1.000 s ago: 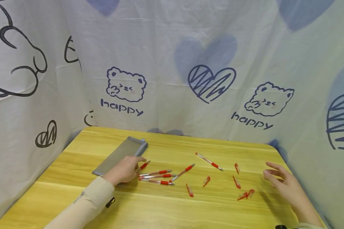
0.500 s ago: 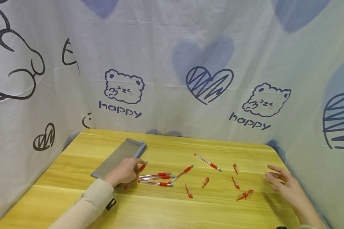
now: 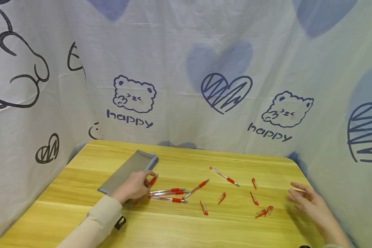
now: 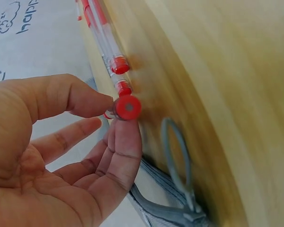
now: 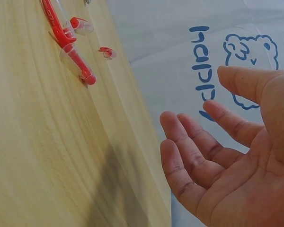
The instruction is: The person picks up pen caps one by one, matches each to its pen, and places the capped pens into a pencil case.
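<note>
A person's left hand [image 3: 134, 186] grips a red pen [image 3: 154, 180] at a wooden table [image 3: 179, 227], just to the right of a flat gray pouch [image 3: 125, 171]. Thumb and fingers are clamped on the pen, its red end facing the wrist camera and its tip slanting away along the pouch's right side. From above, the hand covers part of the pouch; whether it touches the pouch, one cannot tell. A pale sleeve [image 3: 103, 213] covers the forearm on the near side of the pouch.

The right hand [image 3: 311, 205] hovers well apart from the pouch, far to its right, with the thumb apart from the loosely curved fingers and its shadow falling on the wood.

To the right of the pouch, beyond the gripped pen, three pens [image 3: 177, 199] with red grips lie close together. A slanted pen [image 3: 202, 184] lies farther right of the pouch, and another uncapped pen [image 3: 231, 180] farther still. Six red-clipped caps [image 3: 222, 197] are scattered well to the pouch's right, two of them touching.

Behind the pouch hangs a pale cloth [image 3: 179, 44] printed with hearts, bears and the word "happy."
</note>
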The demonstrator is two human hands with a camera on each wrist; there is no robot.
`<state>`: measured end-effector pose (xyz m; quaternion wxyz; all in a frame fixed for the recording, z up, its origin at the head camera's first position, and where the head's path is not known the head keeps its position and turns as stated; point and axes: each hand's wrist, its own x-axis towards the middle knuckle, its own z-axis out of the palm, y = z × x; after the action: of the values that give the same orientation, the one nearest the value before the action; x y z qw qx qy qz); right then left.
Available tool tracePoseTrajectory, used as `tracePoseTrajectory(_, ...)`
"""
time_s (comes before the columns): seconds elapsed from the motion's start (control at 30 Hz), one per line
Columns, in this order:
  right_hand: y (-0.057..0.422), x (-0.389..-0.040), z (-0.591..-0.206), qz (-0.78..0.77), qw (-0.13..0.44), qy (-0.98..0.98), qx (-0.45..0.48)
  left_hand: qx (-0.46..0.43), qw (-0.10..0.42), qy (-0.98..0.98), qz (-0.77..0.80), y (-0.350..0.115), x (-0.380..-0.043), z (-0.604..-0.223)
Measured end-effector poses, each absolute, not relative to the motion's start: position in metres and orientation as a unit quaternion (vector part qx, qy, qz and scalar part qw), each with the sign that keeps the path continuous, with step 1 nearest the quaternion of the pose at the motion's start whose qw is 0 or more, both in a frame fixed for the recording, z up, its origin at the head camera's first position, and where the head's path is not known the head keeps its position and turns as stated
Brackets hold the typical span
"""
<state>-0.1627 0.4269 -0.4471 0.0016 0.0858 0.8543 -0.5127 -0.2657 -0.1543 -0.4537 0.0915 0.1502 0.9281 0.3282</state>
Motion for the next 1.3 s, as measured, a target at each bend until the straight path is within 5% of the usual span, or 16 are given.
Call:
tracePoseTrajectory(0.63,0.431,-0.16,-0.458,-0.54,-0.007,0.837,0.083,0.115,0.151,0.86,0.474,-0.165,-0.26,-0.454)
tracePoseTrajectory(1.3,0.42,-0.183,-0.458,-0.489,0.051,0.865,0.104,0.141,0.217,0.785,0.563,-0.177,-0.254,-0.453)
